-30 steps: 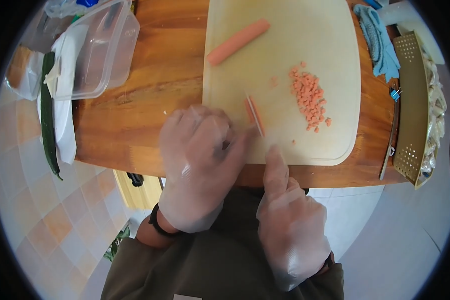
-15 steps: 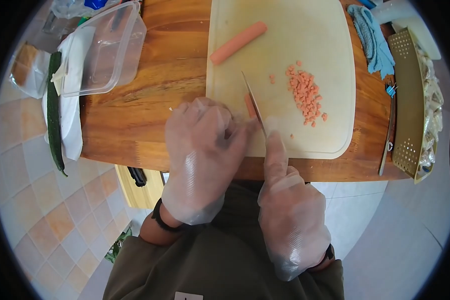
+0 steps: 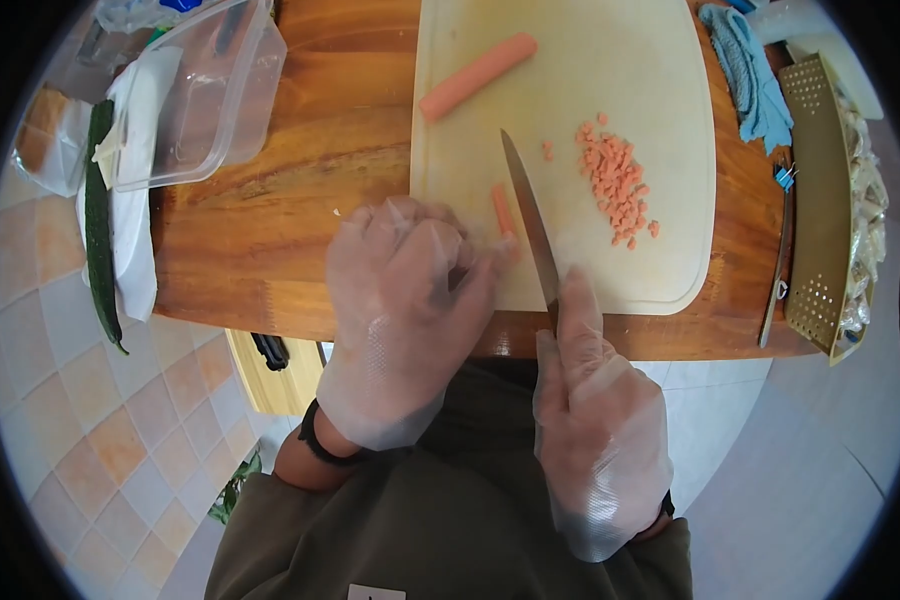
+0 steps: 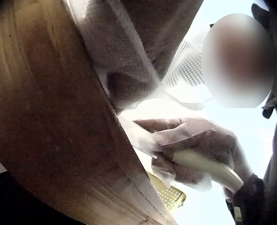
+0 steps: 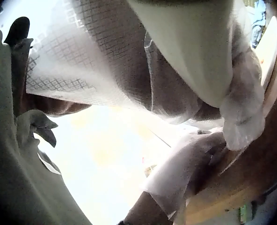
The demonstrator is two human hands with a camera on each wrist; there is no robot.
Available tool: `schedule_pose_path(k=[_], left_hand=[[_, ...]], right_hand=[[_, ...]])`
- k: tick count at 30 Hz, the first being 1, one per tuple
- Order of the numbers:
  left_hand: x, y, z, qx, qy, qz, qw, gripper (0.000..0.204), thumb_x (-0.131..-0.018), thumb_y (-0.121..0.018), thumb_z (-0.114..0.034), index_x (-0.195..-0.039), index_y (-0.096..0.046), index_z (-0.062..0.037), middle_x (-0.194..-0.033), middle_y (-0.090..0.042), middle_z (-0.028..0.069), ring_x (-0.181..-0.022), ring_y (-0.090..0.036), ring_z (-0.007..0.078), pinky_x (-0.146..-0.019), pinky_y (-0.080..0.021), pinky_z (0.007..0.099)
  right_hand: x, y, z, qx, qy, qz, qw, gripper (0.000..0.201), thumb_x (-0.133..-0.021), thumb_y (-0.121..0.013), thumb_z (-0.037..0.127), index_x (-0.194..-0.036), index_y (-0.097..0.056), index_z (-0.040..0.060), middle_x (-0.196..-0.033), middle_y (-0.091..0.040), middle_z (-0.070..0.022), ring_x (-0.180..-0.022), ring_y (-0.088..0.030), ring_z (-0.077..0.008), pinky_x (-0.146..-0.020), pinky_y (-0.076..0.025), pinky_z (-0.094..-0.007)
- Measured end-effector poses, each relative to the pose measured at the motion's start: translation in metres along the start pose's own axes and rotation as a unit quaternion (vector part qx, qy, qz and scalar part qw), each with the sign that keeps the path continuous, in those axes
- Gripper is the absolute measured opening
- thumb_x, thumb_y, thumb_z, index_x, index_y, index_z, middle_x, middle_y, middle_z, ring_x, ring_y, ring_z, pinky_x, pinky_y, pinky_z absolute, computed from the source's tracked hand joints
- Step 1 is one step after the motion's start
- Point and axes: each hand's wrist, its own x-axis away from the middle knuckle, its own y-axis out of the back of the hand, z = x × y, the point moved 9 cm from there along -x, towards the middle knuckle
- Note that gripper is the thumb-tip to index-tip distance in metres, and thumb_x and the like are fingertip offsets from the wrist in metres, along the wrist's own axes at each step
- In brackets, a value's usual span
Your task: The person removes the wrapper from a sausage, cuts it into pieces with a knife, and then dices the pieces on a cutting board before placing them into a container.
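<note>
Both hands wear clear plastic gloves. My left hand (image 3: 395, 300) is at the cutting board's near left edge, fingers curled, holding the near end of a thin sausage strip (image 3: 502, 207). My right hand (image 3: 607, 440) grips a kitchen knife (image 3: 533, 222), forefinger stretched along the blade's base. The blade points away, just right of the strip and apart from it. In the left wrist view the knife's pale handle (image 4: 206, 165) runs through the right hand. A longer sausage piece (image 3: 478, 76) lies at the board's upper left, and diced sausage (image 3: 618, 190) is heaped at the right.
The cream cutting board (image 3: 660, 70) lies on a wooden table (image 3: 320, 150). To the left are a clear plastic container (image 3: 245, 120) and a cucumber (image 3: 98, 230). A blue cloth (image 3: 755, 85), tweezers (image 3: 773, 290) and a perforated basket (image 3: 815, 220) line the right side.
The knife has moved off the strip to the right, and its blade now shows its broad side. My right hand shifted right with it; the left hand stayed at the strip.
</note>
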Motion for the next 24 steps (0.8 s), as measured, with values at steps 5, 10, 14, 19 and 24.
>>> schedule_pose_path(k=[5, 10, 14, 19, 24], left_hand=[[0.0, 0.0016, -0.0014, 0.009, -0.042, -0.029, 0.999, 0.035, -0.075, -0.088, -0.006, -0.08, -0.054, -0.0107, -0.08, -0.065, 0.006, -0.078, -0.065, 0.0288, -0.069, -0.045, 0.0422], [-0.0004, 0.0014, -0.0025, 0.001, -0.02, -0.007, 1.0, 0.031, -0.074, -0.088, -0.004, -0.077, -0.057, -0.0082, -0.085, -0.066, 0.0077, -0.079, -0.063, 0.0268, -0.068, -0.046, 0.0394], [0.0007, -0.0002, 0.0007, 0.007, 0.003, 0.0, 1.0, 0.028, -0.074, -0.088, -0.003, -0.075, -0.06, -0.0056, -0.089, -0.067, 0.0089, -0.081, -0.06, 0.0242, -0.067, -0.046, 0.0364], [0.0015, -0.0012, 0.0021, 0.004, 0.009, 0.0, 1.0, 0.027, -0.074, -0.088, -0.003, -0.075, -0.061, -0.0058, -0.09, -0.067, 0.0088, -0.082, -0.06, 0.0245, -0.068, -0.047, 0.0366], [0.0006, -0.0008, 0.001, -0.005, 0.003, 0.006, 1.0, 0.026, -0.072, -0.087, -0.002, -0.075, -0.061, -0.0064, -0.091, -0.068, 0.0086, -0.082, -0.061, 0.0257, -0.07, -0.047, 0.038]], right_hand=[[-0.0001, 0.0002, 0.0036, -0.016, 0.009, 0.003, 1.0, 0.06, -0.096, -0.067, -0.004, -0.153, -0.047, -0.0035, -0.088, -0.071, -0.0267, -0.074, -0.07, -0.0455, -0.063, -0.054, -0.0495], [-0.0001, -0.0015, 0.0037, -0.031, 0.015, 0.012, 0.999, 0.061, -0.096, -0.067, -0.003, -0.153, -0.047, -0.0035, -0.09, -0.071, -0.0269, -0.076, -0.07, -0.0455, -0.065, -0.055, -0.05], [0.0006, -0.0059, 0.0008, 0.009, 0.035, -0.005, 0.999, 0.067, -0.092, -0.067, 0.001, -0.155, -0.046, -0.0012, -0.081, -0.066, -0.0167, -0.063, -0.066, -0.0333, -0.057, -0.054, -0.0429], [0.0016, -0.0058, 0.0033, 0.038, 0.064, -0.033, 0.997, 0.073, -0.087, -0.066, 0.005, -0.157, -0.047, 0.0008, -0.072, -0.06, -0.006, -0.048, -0.061, -0.0207, -0.048, -0.053, -0.0352], [0.0031, -0.0072, 0.0048, 0.052, 0.068, -0.039, 0.996, 0.074, -0.086, -0.066, 0.005, -0.157, -0.047, 0.0017, -0.071, -0.059, -0.0053, -0.048, -0.06, -0.0205, -0.047, -0.053, -0.0353]])
